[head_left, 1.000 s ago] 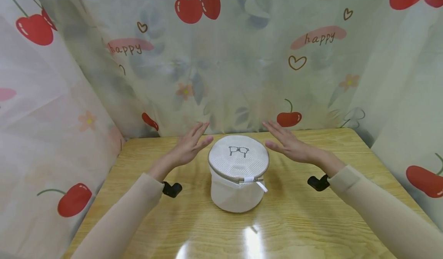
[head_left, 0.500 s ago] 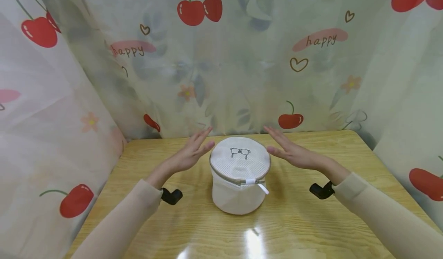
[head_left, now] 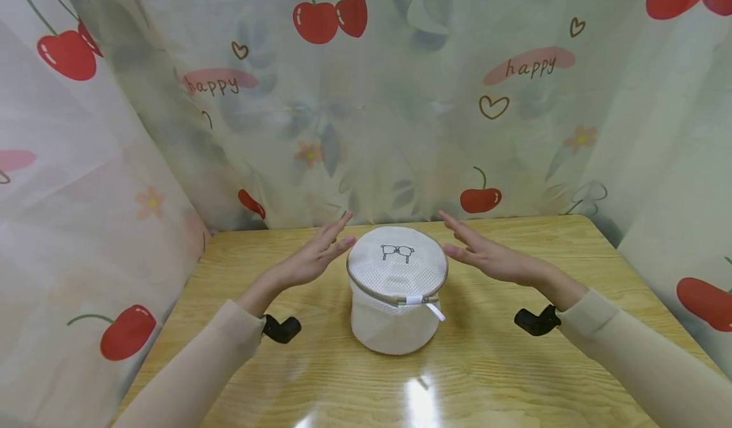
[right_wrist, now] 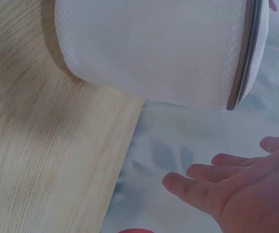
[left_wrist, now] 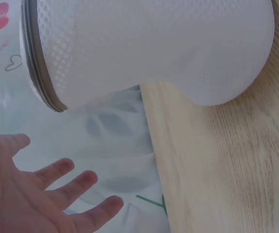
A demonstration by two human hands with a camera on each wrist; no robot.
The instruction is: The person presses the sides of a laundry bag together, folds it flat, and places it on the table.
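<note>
the bag (head_left: 396,288) is set on the table (head_left: 492,364). left of the bag, apart from it, the left hand (head_left: 311,261) is held; right of it, the right hand (head_left: 493,256). behind the bag, a curtain (head_left: 377,136) is hung.

Beige sleeves (head_left: 646,358), perhaps knit; black wrist cameras (head_left: 283,330)

Mesh bag (head_left: 394,326): inside hidden; cropped at top in both wrist views. Left hand (left_wrist: 30,196), right hand (right_wrist: 253,191): each cut off in own wrist view. Table (head_left: 492,371): near side cut off in head view.
</note>
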